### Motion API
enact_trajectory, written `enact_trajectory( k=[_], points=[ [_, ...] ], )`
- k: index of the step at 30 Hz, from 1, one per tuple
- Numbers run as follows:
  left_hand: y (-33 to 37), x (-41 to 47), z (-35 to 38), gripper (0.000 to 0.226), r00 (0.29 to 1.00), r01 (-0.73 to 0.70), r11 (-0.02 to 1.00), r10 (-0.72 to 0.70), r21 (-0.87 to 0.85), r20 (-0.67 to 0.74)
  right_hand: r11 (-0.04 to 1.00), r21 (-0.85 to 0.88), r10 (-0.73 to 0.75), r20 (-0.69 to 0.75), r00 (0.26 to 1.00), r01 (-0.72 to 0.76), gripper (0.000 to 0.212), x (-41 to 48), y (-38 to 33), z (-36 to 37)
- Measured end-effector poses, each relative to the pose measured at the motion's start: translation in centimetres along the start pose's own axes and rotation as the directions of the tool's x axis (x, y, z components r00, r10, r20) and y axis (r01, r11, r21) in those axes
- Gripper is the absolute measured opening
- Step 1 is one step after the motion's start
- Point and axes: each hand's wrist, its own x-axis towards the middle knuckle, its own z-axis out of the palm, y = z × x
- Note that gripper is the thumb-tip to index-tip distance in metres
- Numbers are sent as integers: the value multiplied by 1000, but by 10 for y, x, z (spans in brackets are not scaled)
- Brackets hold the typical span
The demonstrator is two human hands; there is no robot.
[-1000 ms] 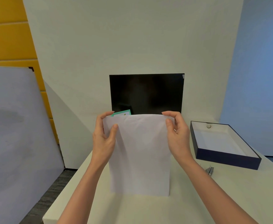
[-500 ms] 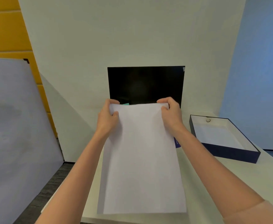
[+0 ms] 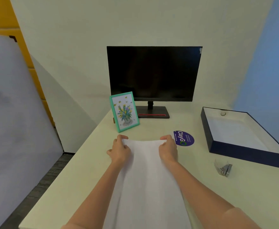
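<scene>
"White sheet [image 3: 148,179]: where is it, and who has it?"

"Between the forearms, running from the hands back toward the person. The left hand [image 3: 119,150] and right hand [image 3: 168,150] are each clamped on a far corner, fingers curled over the edge. That edge arches up a little between them."

"So what worries you?"

"The arch. If the hands drift toward each other as they press down, I think the paper buckles and takes a crease. The hands should pull slightly apart instead."

"Anything in the way?"

"A green picture frame [image 3: 124,111] stands propped just beyond the left hand. A push forward could nudge its foot and tip it over. A round purple sticker [image 3: 183,138] lies just beside the right hand, so the corner may ride up on it."

"And the near end?"

"Out of view, so I cannot tell whether it rests on the bench [image 3: 89,162] or hangs past the edge. If it overhangs, letting go may let the sheet slide off."
</scene>
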Motion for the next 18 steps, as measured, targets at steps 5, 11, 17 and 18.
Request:
enact_trajectory(
  k=[5, 11, 17, 18],
  points=[
    [-10, -10, 22, 23, 987, 17, 998, -25, -57, -156, 986, -152, -90, -123, 988, 70, 39, 0, 22, 21],
    [-18, 1, 25, 30, 982, -4, 999, -5, -48, -190, 981, -186, -82, -144, 986, 54, 38, 3, 24, 25],
    [-18, 5, 22, 32, 985, -6, 998, -4, -57, -172, 986, -168, -46, -144, 988, 21, 40, 5, 21, 25],
    [-17, 6, 21, 32, 986, -9, 998, -2, -60, -169, 987, -161, -41, -142, 989, 18, 40, 6, 19, 25]
  ],
)
